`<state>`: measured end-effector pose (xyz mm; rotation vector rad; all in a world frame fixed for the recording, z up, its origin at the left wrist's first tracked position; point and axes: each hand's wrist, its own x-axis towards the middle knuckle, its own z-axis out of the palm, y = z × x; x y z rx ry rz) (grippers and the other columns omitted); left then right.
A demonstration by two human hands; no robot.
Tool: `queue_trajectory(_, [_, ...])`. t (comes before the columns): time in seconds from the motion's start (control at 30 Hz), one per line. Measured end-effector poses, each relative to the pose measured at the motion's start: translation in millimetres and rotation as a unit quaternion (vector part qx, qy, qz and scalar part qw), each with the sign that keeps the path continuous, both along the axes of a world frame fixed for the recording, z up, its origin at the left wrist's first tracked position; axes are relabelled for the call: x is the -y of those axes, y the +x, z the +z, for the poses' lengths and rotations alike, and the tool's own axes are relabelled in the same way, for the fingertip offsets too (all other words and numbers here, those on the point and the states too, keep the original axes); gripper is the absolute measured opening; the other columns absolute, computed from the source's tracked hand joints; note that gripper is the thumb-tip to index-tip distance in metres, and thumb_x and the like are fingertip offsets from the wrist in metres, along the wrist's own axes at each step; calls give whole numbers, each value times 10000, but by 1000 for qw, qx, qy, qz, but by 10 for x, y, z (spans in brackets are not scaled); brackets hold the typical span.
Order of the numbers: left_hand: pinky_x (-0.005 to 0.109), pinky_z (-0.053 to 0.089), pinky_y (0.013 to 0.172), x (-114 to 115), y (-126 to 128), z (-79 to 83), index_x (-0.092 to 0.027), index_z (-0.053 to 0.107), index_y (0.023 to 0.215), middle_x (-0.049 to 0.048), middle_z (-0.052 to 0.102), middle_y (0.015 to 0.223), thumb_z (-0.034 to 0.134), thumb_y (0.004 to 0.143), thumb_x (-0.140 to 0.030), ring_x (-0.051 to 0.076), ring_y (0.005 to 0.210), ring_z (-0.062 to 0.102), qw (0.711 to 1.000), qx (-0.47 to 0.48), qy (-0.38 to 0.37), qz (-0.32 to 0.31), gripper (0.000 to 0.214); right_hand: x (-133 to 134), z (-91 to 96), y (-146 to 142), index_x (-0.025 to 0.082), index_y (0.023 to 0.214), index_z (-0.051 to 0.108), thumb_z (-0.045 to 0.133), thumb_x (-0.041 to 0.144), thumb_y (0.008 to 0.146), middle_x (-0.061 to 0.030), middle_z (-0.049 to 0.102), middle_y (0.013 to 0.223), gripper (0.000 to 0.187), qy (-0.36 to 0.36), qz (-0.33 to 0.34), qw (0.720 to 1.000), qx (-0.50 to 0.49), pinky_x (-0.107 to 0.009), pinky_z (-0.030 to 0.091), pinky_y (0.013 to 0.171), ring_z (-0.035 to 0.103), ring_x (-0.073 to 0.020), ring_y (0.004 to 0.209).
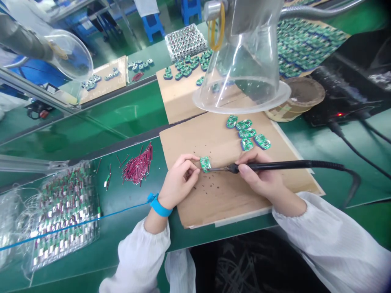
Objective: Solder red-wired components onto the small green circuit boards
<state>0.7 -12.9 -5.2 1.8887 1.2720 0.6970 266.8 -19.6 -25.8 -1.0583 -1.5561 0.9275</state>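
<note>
Head view of your two hands at a green-topped workbench, with a cardboard sheet [214, 203] as the landmark. Your left hand [180, 177] is closed in a pinch, thumb and fingers gripping a green circuit board [205, 164] just above the middle of the cardboard sheet. Your right hand [259, 175] is curled around the black handle of a soldering iron [275, 165], held like a pen, and its metal tip reaches the lower right edge of the board. The print on the boards is too small to read, and no brand can be made out. Five more boards [247, 132] lie on the cardboard sheet, just beyond your right hand, and dark specks [210, 189] dot it below the held board. A blue wrist strap [160, 207] circles your left wrist. Left of the cardboard sheet lie a bundle of red wires [138, 167] and a clear bag of boards [62, 215]. Beyond it stands a clear plastic fume hood [241, 73], and to its right a black soldering station [339, 114] shows a lit red light.
</note>
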Motion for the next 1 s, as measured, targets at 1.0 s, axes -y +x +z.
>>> queue_trajectory(1.0, [259, 441, 617, -12, -4, -6, -175, 591, 826, 42, 666, 1298, 583, 957, -113, 65, 604, 481, 1000, -15, -7, -6, 146, -27, 69, -17, 261, 947, 619, 669, 263, 949, 6, 629, 769, 50, 40, 20, 997, 70, -296, 461, 554, 573, -145, 612])
